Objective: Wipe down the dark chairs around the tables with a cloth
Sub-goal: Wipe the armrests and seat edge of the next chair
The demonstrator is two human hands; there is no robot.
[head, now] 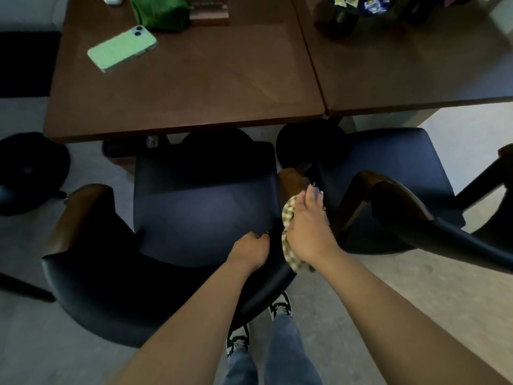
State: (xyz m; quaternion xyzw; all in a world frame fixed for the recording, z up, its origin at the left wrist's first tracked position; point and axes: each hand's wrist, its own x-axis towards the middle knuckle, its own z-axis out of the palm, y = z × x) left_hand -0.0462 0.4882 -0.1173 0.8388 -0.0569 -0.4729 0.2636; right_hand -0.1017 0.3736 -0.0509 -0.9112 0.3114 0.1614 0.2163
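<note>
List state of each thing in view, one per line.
left hand: curled, resting on chair back
right hand: pressing cloth on armrest
cloth: bunched under right hand
near chair: seat bare
phone: face down on table

The checked beige cloth lies mostly hidden under the right hand; the top edge crops a crumpled green fabric bundle.
</note>
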